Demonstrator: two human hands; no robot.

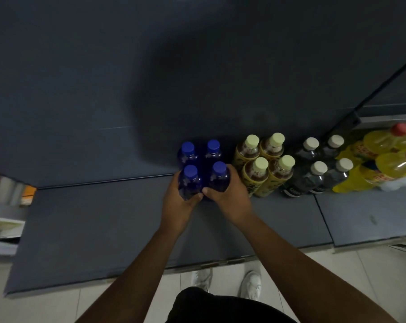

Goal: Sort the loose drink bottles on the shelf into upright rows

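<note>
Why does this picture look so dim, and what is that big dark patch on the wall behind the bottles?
Head view: dim overall; the dark patch looks like a shadow, probably the person's, on the back panel above the blue bottles. The wide lens bends the shelf edge, and the yellow bottles blur at the right border.

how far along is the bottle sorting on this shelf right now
Mostly done: the pale-capped bottles, white-capped bottles and yellow bottles stand upright in rows. In hand: left hand and right hand grip the front pair of blue-capped bottles. No loose bottles are visible elsewhere.
</note>
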